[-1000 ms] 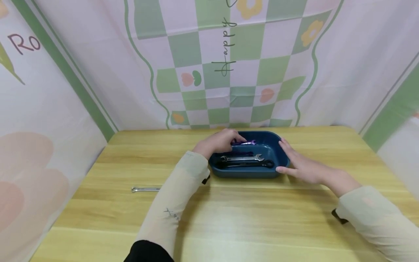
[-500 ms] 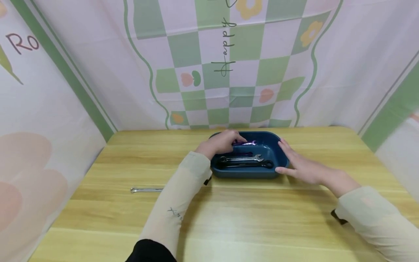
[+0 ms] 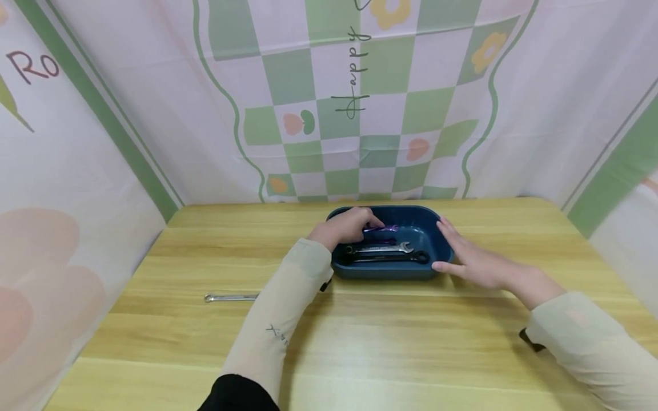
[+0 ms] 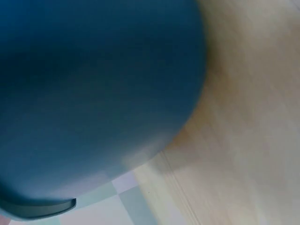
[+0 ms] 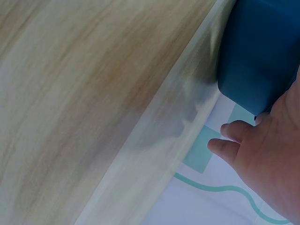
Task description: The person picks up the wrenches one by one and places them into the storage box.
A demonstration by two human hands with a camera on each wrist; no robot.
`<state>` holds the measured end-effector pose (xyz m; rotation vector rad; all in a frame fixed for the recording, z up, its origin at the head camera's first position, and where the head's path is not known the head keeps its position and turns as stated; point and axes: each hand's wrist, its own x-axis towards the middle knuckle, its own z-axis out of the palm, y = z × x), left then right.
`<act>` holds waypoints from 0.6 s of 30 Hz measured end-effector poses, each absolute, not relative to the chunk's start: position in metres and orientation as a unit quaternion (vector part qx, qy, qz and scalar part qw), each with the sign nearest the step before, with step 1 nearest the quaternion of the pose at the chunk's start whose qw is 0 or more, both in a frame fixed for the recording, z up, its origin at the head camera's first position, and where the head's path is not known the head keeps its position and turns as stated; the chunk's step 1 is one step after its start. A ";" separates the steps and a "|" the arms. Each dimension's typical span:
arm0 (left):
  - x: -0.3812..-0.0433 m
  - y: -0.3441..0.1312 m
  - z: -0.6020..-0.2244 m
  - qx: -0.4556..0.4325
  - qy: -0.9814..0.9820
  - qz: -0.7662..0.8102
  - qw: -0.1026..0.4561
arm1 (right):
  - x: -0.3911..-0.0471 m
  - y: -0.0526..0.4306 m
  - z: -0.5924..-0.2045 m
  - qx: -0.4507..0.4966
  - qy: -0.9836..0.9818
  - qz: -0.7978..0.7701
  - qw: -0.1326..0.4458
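A dark blue plastic bin (image 3: 396, 274) stands on the table with several wrenches in it. My left hand (image 3: 349, 224) reaches over its left end, fingers curled down around a purple wrench (image 3: 388, 228) near the back wall. Part of that wrench is hidden under the fingers. Nearer the front lie a silver open-end wrench (image 3: 382, 249), a black ratchet wrench (image 3: 390, 258) and a dark purple one (image 3: 380, 241). My right hand (image 3: 475, 260) rests against the bin's right end, thumb and fingers extended; the right wrist view shows this hand (image 5: 267, 150) beside the blue wall (image 5: 258, 56).
On the wooden table (image 3: 385, 354) a silver wrench (image 3: 231, 298) lies left of the bin, partly covered by the left sleeve (image 3: 277, 308). A checkered cloth (image 3: 380, 114) hangs behind the table's back edge. In the left wrist view the bin's outer wall (image 4: 103, 93) fills much of the frame.
The purple wrench in my left fingers has shifted slightly toward me and turned a little. The left arm has edged right; the right hand keeps its place on the bin.
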<state>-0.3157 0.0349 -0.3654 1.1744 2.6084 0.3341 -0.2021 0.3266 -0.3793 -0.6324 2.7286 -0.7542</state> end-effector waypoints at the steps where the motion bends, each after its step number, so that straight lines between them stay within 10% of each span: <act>1: -0.316 0.035 -0.366 0.405 0.898 0.114 0.131 | -0.202 0.327 -0.379 -0.217 0.934 -0.258 0.120; 18: -0.316 0.037 -0.370 0.401 0.900 0.094 0.142 | -0.201 0.327 -0.379 -0.216 0.933 -0.262 0.124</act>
